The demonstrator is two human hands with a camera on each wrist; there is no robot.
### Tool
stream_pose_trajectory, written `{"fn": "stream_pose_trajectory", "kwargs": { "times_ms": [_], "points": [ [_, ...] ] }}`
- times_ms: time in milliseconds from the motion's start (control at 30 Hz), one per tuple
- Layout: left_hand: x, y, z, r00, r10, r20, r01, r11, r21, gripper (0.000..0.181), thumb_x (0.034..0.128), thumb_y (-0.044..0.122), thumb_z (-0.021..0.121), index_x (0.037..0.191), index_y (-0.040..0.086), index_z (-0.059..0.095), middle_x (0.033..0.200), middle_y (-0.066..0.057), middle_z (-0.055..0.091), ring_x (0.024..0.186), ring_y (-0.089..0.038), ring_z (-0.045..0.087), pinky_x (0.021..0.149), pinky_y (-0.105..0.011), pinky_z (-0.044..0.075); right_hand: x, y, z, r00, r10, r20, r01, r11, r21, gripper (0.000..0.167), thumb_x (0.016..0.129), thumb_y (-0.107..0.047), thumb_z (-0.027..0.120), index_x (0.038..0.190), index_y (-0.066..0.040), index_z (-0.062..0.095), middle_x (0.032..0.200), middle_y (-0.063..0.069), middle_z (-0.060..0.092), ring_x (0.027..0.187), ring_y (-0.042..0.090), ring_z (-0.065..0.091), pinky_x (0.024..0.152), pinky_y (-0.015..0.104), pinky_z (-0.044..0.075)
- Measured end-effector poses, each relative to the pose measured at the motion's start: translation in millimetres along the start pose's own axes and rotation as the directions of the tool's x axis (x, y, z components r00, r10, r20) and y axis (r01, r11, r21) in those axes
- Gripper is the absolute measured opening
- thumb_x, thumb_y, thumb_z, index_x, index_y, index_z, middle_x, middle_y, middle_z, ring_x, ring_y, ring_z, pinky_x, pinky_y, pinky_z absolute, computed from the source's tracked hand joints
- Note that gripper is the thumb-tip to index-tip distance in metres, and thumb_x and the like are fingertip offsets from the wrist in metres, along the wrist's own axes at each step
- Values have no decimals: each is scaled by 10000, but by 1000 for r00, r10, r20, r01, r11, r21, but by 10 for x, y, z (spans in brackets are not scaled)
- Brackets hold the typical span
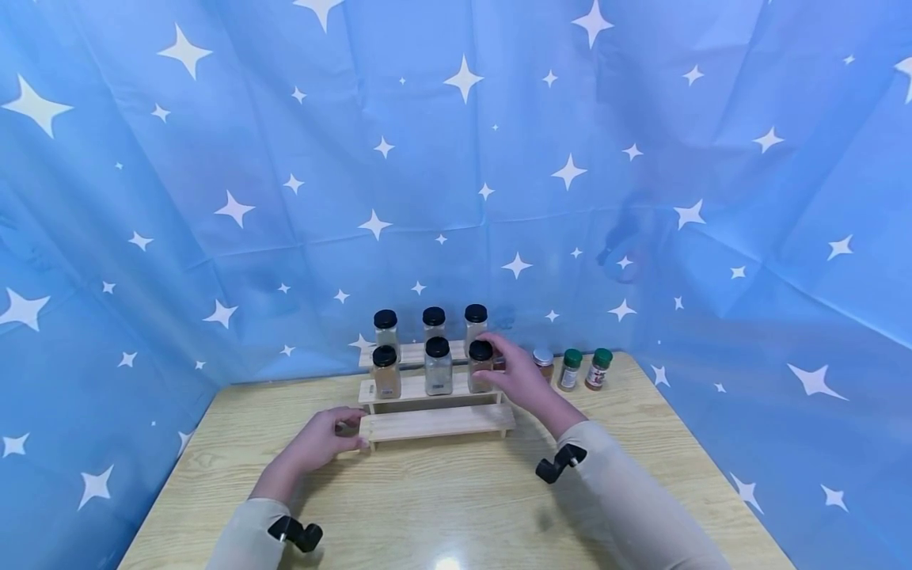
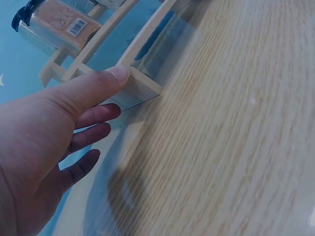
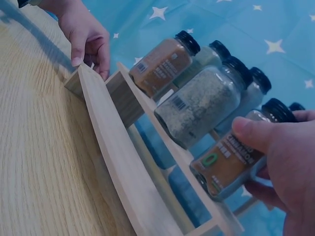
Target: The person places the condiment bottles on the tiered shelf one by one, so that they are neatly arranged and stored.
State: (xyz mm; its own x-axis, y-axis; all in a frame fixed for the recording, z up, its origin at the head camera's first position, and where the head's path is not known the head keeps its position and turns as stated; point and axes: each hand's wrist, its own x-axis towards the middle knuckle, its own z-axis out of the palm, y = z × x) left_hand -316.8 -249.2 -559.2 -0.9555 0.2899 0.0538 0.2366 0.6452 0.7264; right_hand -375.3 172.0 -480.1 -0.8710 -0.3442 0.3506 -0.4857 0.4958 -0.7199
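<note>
A three-step wooden spice rack [image 1: 442,423] stands on the table, with spice jars on its upper two steps. My right hand [image 1: 518,376] grips a cinnamon jar [image 3: 229,160] with a black lid at the right end of the middle step. Thumb and fingers lie on either side of this jar, whose base is at the step. My left hand [image 1: 324,439] holds the left end of the lowest step, thumb [image 2: 106,81] on the wood. Beside the cinnamon jar are a jar of pale flakes [image 3: 202,103] and an orange-brown spice jar [image 3: 162,64].
Three black-lidded jars, among them the top left jar [image 1: 385,328], line the top step. Right of the rack stand two green-lidded bottles [image 1: 598,370] and a white-lidded jar [image 1: 544,364]. A blue starred curtain [image 1: 427,198] hangs behind the table [image 1: 427,507].
</note>
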Motion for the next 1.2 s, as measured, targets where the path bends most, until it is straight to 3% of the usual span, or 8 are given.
{"fn": "stream_pose_trajectory", "kwargs": {
  "times_ms": [367, 900, 1200],
  "points": [
    [-3, -13, -1, 1000, 7, 1, -7, 1000, -7, 545, 940, 300, 921, 1418, 112, 743, 1284, -57, 753, 1223, -316, 692, 1071, -591, 570, -9, 17, 15, 1000, -15, -14, 14, 999, -33, 678, 971, -164, 884, 1567, -249, 572, 1508, 65, 588, 1300, 282, 639, 1020, 519, 613],
    [2, -8, -2, 1000, 3, 1, -3, 1000, -15, 549, 937, 293, 922, 1422, 110, 741, 1276, -59, 751, 1213, -321, 694, 1058, -588, 576, -23, -1, -4, 998, -42, -54, 41, 999, -15, 801, 908, -133, 945, 1590, -155, 525, 1380, 135, 570, 1269, 335, 622, 1020, 535, 623],
    [-10, 21, -9, 1000, -17, -1, 17, 999, -29, 536, 946, 274, 915, 1425, 108, 739, 1283, -65, 749, 1215, -317, 694, 1056, -573, 581, -92, -21, -120, 999, -7, -51, 9, 999, 39, 740, 918, -183, 940, 1547, -120, 556, 1393, 166, 581, 1254, 393, 638, 1058, 591, 586]
  ]
}}
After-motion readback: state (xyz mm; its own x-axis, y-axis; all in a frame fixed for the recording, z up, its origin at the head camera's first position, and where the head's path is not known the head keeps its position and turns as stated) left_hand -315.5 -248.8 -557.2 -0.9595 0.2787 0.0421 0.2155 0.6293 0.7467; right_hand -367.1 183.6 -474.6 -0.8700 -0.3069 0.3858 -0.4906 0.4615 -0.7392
